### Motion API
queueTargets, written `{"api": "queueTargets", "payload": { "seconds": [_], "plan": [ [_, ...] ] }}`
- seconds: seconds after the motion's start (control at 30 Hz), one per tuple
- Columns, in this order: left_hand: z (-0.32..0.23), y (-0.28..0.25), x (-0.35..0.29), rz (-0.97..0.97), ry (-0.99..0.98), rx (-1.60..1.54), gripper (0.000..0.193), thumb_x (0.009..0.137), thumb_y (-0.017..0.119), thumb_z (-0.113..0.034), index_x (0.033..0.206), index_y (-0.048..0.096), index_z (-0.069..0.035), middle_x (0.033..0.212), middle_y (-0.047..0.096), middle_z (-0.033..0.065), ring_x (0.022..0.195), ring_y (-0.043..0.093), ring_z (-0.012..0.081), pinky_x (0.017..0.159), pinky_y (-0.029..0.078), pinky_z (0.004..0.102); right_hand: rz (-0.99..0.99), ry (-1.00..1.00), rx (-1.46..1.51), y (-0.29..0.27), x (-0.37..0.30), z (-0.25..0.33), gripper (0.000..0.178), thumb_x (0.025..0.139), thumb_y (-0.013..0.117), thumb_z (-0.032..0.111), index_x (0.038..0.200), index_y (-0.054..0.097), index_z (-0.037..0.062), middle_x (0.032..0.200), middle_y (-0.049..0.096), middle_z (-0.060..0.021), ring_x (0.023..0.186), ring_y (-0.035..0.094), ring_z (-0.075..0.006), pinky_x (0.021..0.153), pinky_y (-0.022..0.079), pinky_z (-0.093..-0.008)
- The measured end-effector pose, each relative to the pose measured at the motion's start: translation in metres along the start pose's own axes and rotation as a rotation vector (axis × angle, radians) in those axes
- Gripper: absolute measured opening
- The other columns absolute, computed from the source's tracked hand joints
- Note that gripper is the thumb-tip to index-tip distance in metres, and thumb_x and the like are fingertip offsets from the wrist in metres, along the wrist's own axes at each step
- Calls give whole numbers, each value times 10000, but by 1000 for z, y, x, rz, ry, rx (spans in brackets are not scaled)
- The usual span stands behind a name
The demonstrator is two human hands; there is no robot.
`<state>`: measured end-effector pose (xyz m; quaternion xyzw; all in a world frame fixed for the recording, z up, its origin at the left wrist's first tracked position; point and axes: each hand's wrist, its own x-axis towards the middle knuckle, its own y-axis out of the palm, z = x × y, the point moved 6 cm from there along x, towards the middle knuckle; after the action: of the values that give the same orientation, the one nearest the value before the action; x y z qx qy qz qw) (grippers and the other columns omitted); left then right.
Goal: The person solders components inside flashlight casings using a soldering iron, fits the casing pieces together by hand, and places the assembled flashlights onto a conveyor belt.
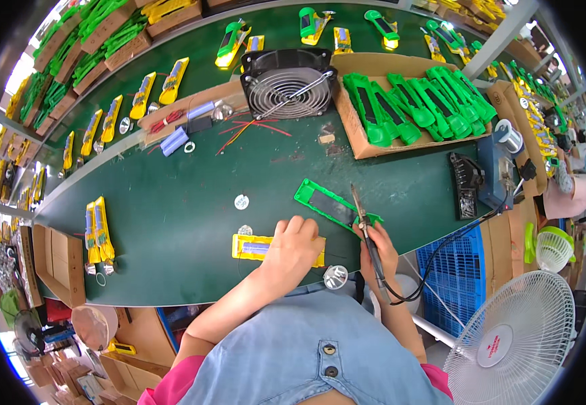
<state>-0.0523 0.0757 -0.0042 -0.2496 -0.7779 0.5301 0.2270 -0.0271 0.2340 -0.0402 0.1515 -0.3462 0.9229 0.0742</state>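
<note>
My left hand (293, 248) is closed over the right part of a yellow plastic lamp casing (242, 255), its fingertips hidden beneath the knuckles. A blue cylindrical battery (256, 248) lies in that casing. In my right hand (382, 248) is a soldering iron (367, 233), tip pointing up and away from me. Just behind the iron lies a green casing (320, 202) with a dark panel, its right end beside my right fingers. A small round reflector (335, 277) sits at the table's front edge between my hands. Thin dark wires run out near the yellow casing.
A cardboard box of green casings (360, 150) stands behind, beside a metal-grilled fan (286, 91). The iron's cable (435, 253) runs right, near a solder spool (509, 137) and black iron stand (465, 185). Yellow casings with batteries (99, 229) lie left. A white fan (516, 344) stands at right.
</note>
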Motion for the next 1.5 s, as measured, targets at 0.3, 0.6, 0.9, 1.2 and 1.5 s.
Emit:
{"api": "queueTargets", "payload": {
  "seconds": [0.3,0.6,0.9,1.2,1.5],
  "plan": [
    [68,0,-47,-620,-656,-1220,81,761,607,33,816,637,-19,865,594,55,871,557,155,730,451,276,285,-235,175,-3,2,11,399,710,633,-24,1086,518,47,985,656,-96,902,632,-275,918,434,-369],
    [57,-17,-10,22,-64,22,81,688,559,-67,736,622,-89,718,499,39,820,473,231,764,387,341,-114,245,844,18,-4,4,137,812,579,-20,944,579,-57,931,606,-130,668,614,-158,593,540,-259],
    [51,-12,-2,129,-130,82,142,658,555,-8,768,635,-51,774,525,105,843,487,267,776,441,347,33,587,918,36,2,-6,154,811,583,5,957,574,-43,750,610,-110,594,591,-138,518,461,-226],
    [51,-11,-1,98,-114,94,111,627,562,-11,720,622,-19,766,535,114,826,496,264,724,457,333,68,562,904,38,1,-6,165,819,604,10,972,570,-39,831,627,-96,664,624,-137,525,470,-206],
    [49,-10,0,117,-103,137,93,614,570,-19,686,628,-29,749,534,106,807,498,251,716,457,320,30,497,935,30,-2,-5,167,824,584,6,985,571,-38,834,626,-110,665,628,-153,530,484,-220]
  ]
}}
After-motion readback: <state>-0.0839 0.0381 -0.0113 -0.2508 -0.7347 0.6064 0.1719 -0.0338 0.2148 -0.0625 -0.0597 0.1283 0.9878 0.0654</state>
